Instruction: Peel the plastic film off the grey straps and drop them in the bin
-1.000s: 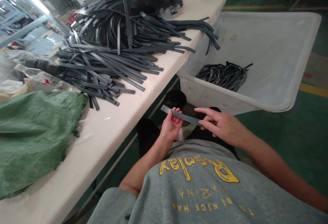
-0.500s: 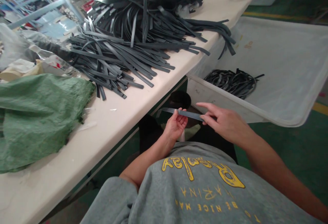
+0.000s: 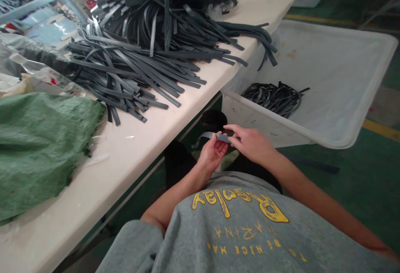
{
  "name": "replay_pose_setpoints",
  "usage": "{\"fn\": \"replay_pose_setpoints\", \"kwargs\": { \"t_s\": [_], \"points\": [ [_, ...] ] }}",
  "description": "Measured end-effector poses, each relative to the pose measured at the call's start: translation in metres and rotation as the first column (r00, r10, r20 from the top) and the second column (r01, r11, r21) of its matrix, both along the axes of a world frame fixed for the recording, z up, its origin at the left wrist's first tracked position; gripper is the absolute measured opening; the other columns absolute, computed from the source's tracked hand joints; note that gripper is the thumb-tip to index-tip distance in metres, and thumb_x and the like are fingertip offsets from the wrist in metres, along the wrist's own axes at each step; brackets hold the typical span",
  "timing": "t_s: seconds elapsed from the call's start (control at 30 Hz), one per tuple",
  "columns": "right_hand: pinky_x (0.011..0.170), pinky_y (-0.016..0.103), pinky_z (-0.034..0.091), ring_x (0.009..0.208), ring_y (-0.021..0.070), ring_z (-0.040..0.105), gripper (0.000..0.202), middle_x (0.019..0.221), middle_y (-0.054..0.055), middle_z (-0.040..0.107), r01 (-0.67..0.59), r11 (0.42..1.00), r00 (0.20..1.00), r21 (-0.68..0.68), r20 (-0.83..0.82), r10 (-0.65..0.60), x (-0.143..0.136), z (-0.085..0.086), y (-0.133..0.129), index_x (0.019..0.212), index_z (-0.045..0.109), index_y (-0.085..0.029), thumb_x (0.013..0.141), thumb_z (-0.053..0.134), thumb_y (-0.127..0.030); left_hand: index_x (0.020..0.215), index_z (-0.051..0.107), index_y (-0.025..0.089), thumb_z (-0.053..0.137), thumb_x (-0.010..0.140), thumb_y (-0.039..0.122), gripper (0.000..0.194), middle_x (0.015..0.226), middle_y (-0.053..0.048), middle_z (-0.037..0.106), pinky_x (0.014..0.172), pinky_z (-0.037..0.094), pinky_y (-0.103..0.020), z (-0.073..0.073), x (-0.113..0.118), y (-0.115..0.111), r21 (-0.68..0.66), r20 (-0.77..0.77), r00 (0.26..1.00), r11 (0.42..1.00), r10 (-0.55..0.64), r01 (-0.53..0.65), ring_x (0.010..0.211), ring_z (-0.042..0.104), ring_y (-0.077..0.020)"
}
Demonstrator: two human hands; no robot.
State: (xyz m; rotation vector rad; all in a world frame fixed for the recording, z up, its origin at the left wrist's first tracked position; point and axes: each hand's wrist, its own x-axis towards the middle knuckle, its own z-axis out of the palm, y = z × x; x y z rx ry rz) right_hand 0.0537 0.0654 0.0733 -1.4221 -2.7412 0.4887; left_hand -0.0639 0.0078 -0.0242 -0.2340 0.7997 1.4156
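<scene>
Dark strip pinched between two hands, in the gap between table and bin.

So the green sack (image 3: 43, 152) is sitting on the pale table (image 3: 125, 160), with a big messy heap of dark strips (image 3: 150, 69) just beyond it. Left hand (image 3: 212, 154) is half open, palm up, thumb pressing the strip (image 3: 222, 137) onto the fingers. Right hand (image 3: 251, 144) grips it between thumb and fingers, index sticking out. Over right, the white bin (image 3: 325, 85) has a tangled pile (image 3: 271, 98) inside.
</scene>
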Motion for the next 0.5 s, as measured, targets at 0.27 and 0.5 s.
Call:
{"fn": "replay_pose_setpoints", "kwargs": {
  "t_s": [0.27, 0.5],
  "points": [
    [0.073, 0.031, 0.05, 0.09, 0.0232, 0.069, 0.044, 0.107, 0.003, 0.073, -0.118, 0.989, 0.988, -0.093, -0.109, 0.107, 0.015, 0.008, -0.002, 0.131, 0.057, -0.027, 0.087, 0.059, -0.033, 0.095, 0.071, 0.016, 0.051, 0.097, 0.028, 0.023, 0.102, -0.009, 0.074, 0.08, 0.053, -0.023, 0.005, -0.012, 0.007, -0.06, -0.012, 1.0, 0.998, 0.002, -0.003, 0.086, 0.069, -0.0134],
    [0.075, 0.033, 0.054, 0.091, 0.0223, 0.068, 0.03, 0.106, 0.003, 0.071, -0.309, 0.951, 0.915, 0.015, -0.269, 0.301, 0.09, 0.057, -0.019, 0.118, 0.064, -0.03, 0.091, 0.053, -0.028, 0.096, 0.07, 0.014, 0.053, 0.096, 0.025, 0.02, 0.097, -0.008, 0.075, 0.065, 0.054, -0.019, -0.002, -0.027, 0.011, -0.137, 0.021, 1.0, 0.99, 0.009, -0.006, 0.069, 0.069, -0.01]
  ]
}}
